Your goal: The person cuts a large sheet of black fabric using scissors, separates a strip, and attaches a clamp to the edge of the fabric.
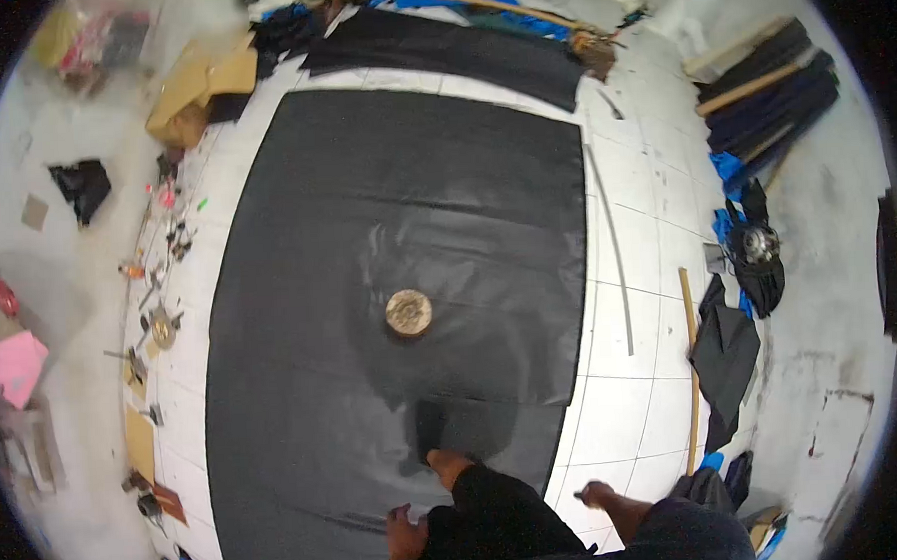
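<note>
A large black sheet (296, 237) of smooth, slightly shiny material lies spread on the white tiled floor. My left hand (407, 534) is low over its near part, fingers loosely apart and nothing visible in them. To the right, past the sheet's edge, my right hand (600, 496) is closed above the tiles. A small dark tip shows at its fingers, too small to name. Near the sheet's middle sits a round, wood-coloured block (409, 313). My bare foot (447, 466) shows on the sheet below a dark trouser leg.
A thin strip (612, 253) lies along the sheet's right side. Farther right are a wooden stick (690, 370) and black cloth pieces (724, 353). Another black sheet (449, 55) lies at the far end. Small tools and a metal part (161, 329) line the left side.
</note>
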`<move>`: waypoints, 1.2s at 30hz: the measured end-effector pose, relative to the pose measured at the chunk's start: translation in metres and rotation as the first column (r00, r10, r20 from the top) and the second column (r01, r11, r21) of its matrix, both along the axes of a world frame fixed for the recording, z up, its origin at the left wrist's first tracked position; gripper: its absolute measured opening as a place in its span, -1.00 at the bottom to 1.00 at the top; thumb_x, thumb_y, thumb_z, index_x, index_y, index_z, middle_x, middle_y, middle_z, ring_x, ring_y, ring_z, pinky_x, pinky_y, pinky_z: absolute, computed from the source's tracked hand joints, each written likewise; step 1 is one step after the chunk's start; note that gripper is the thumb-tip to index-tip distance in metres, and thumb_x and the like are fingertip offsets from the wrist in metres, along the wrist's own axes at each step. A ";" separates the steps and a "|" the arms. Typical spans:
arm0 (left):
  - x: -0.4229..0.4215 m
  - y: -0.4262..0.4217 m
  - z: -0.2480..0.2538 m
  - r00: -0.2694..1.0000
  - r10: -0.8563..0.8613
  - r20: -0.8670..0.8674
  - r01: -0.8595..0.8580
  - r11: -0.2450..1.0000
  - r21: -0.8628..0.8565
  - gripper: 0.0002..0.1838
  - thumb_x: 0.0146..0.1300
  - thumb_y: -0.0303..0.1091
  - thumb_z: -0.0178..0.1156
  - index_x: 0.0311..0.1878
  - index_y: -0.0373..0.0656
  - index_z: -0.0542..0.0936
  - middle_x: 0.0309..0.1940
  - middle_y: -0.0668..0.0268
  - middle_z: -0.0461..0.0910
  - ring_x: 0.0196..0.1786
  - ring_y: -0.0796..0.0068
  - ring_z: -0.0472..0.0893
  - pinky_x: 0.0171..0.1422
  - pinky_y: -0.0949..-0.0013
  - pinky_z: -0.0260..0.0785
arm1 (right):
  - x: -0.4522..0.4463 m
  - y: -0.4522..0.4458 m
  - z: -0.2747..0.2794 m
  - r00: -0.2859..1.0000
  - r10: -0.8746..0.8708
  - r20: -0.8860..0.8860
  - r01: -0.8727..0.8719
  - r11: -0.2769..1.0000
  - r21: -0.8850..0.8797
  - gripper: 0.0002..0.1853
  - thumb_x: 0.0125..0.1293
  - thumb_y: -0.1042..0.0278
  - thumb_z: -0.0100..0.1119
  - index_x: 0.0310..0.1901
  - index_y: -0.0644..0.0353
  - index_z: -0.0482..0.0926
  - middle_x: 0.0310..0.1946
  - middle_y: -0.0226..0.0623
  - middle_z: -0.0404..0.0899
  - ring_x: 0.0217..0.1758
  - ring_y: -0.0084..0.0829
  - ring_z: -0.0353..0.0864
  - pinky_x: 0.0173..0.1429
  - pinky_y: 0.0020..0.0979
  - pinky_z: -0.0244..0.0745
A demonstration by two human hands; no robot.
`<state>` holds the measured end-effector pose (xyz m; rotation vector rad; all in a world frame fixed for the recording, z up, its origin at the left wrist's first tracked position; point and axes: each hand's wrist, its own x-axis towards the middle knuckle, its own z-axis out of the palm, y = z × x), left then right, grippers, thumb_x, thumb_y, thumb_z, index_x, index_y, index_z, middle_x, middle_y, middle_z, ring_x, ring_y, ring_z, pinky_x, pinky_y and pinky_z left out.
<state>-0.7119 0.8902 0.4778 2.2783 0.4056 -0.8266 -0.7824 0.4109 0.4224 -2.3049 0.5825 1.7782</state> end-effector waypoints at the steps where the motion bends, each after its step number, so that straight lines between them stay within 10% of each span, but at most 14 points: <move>1: -0.008 -0.005 -0.008 0.999 -0.042 0.009 0.042 0.999 -0.019 -0.41 0.18 -0.14 0.27 0.20 -0.29 0.44 0.13 -0.12 0.41 0.21 -0.15 0.42 0.30 -0.04 0.29 | -0.024 -0.008 0.013 0.989 -0.108 -0.098 0.117 0.989 0.086 -0.34 0.30 -0.37 -0.01 -0.31 0.19 0.71 -0.13 0.04 0.67 0.05 0.08 0.62 0.15 -0.04 0.51; 5: -0.053 0.001 -0.083 0.839 -0.498 0.221 0.480 0.867 0.133 -0.49 0.22 -0.12 0.26 0.14 -0.25 0.53 0.01 -0.06 0.53 0.11 -0.15 0.51 0.26 -0.03 0.34 | -0.094 -0.013 0.043 0.875 -0.478 0.078 0.473 0.878 0.074 -0.51 0.19 -0.18 0.30 -0.16 0.14 0.67 -0.34 -0.10 0.70 -0.24 -0.21 0.68 -0.07 -0.26 0.56; 8: -0.038 -0.039 -0.009 0.903 -0.356 0.241 0.369 0.930 -0.009 -0.51 0.24 -0.07 0.24 0.13 -0.19 0.58 0.01 -0.05 0.58 0.12 -0.11 0.54 0.26 -0.01 0.35 | -0.138 -0.043 0.030 0.803 -0.530 0.273 0.487 0.847 0.214 -0.51 0.08 -0.02 0.40 -0.05 0.15 0.65 -0.18 -0.10 0.71 -0.10 -0.24 0.69 -0.01 -0.24 0.56; 10: -0.025 -0.065 0.022 0.958 -0.237 -0.164 0.246 0.968 0.040 -0.48 0.24 -0.05 0.22 0.17 -0.18 0.55 0.07 -0.08 0.56 0.17 -0.03 0.53 0.26 0.04 0.36 | -0.136 -0.070 0.055 0.713 -0.665 0.222 0.608 0.744 0.278 -0.53 0.13 0.06 0.37 -0.02 0.21 0.63 -0.24 -0.13 0.71 -0.27 -0.31 0.67 -0.14 -0.29 0.56; 13: -0.038 -0.068 -0.038 0.913 -0.345 -0.218 0.365 0.929 0.057 -0.47 0.26 -0.04 0.19 0.17 -0.22 0.54 0.06 -0.07 0.57 0.14 0.01 0.55 0.24 0.10 0.38 | -0.144 -0.110 0.086 0.593 -0.694 0.407 0.647 0.712 0.272 -0.63 0.27 0.09 0.23 -0.09 0.26 0.62 -0.39 -0.20 0.69 -0.35 -0.40 0.66 -0.26 -0.34 0.54; 17: 0.005 -0.171 0.078 0.973 -0.168 -0.159 0.189 0.974 0.125 -0.46 0.26 -0.02 0.17 0.18 -0.22 0.53 0.04 -0.05 0.58 0.11 0.04 0.58 0.23 0.11 0.39 | -0.191 -0.187 0.102 0.594 -0.695 0.405 0.660 0.709 0.249 -0.65 0.29 0.13 0.21 -0.15 0.32 0.61 -0.42 -0.22 0.67 -0.39 -0.43 0.63 -0.32 -0.38 0.51; 21: 0.025 -0.287 0.115 0.971 -0.080 -0.225 0.108 0.988 0.115 -0.44 0.29 -0.02 0.14 0.19 -0.25 0.52 0.08 -0.08 0.56 0.15 0.04 0.56 0.27 0.12 0.36 | -0.262 -0.279 0.066 0.455 -0.813 0.364 0.792 0.556 0.251 -0.52 0.23 -0.04 0.35 -0.17 0.32 0.60 -0.38 -0.14 0.70 -0.29 -0.28 0.70 -0.15 -0.25 0.58; 23: 0.022 -0.329 0.116 0.955 -0.037 -0.295 0.083 0.986 0.144 -0.44 0.31 -0.01 0.10 0.19 -0.27 0.51 0.12 -0.10 0.54 0.20 0.04 0.53 0.31 0.12 0.33 | -0.250 -0.314 0.104 0.176 -0.932 0.318 0.901 0.283 0.329 -0.55 0.23 0.00 0.35 -0.20 0.32 0.58 -0.44 -0.21 0.67 -0.42 -0.35 0.65 -0.31 -0.30 0.56; 24: 0.023 -0.346 0.097 0.809 -0.515 -0.284 0.561 0.821 0.109 -0.43 0.34 0.02 0.05 0.20 -0.28 0.51 0.16 -0.09 0.51 0.25 0.04 0.49 0.36 0.12 0.28 | -0.245 -0.336 0.111 0.078 -0.940 0.332 0.900 0.209 0.381 -0.57 0.24 0.02 0.34 -0.21 0.30 0.57 -0.48 -0.24 0.64 -0.49 -0.41 0.61 -0.40 -0.36 0.51; 26: 0.037 -0.382 0.047 0.415 -0.872 -0.258 0.909 0.408 0.084 -0.41 0.38 0.04 0.00 0.21 -0.30 0.50 0.21 -0.09 0.48 0.31 0.05 0.44 0.41 0.12 0.23 | -0.232 -0.373 0.128 -0.101 -0.942 0.319 0.918 0.035 0.395 -0.63 0.29 0.08 0.29 -0.13 0.25 0.54 -0.48 -0.28 0.58 -0.56 -0.48 0.54 -0.55 -0.41 0.42; 28: 0.033 -0.422 0.003 0.781 -0.565 -0.265 0.592 0.806 0.026 -0.37 0.43 0.10 -0.11 0.24 -0.29 0.48 0.29 -0.07 0.42 0.38 0.05 0.36 0.48 0.11 0.13 | -0.222 -0.417 0.140 -0.109 -0.928 0.357 0.921 0.041 0.388 -0.62 0.29 0.07 0.28 -0.14 0.25 0.53 -0.50 -0.28 0.57 -0.57 -0.48 0.53 -0.56 -0.42 0.41; 32: 0.128 -0.571 0.144 0.946 -0.305 -0.108 0.296 0.951 -0.092 -0.42 0.39 0.02 0.06 0.23 -0.31 0.49 0.17 0.01 0.55 0.23 0.07 0.52 0.33 0.17 0.31 | -0.171 -0.489 0.115 -0.044 -0.913 0.405 0.906 0.134 0.402 -0.65 0.29 0.10 0.30 -0.21 0.27 0.54 -0.54 -0.29 0.58 -0.60 -0.51 0.52 -0.55 -0.47 0.43; 36: 0.180 -0.594 0.079 0.989 -0.146 -0.027 0.128 0.933 -0.337 -0.47 0.35 -0.03 0.14 0.17 -0.32 0.52 0.06 0.06 0.62 0.11 0.09 0.59 0.23 0.21 0.38 | -0.066 -0.544 0.098 -0.003 -0.920 0.392 0.865 0.194 0.463 -0.62 0.28 0.09 0.31 -0.19 0.30 0.55 -0.49 -0.23 0.61 -0.52 -0.47 0.57 -0.46 -0.43 0.51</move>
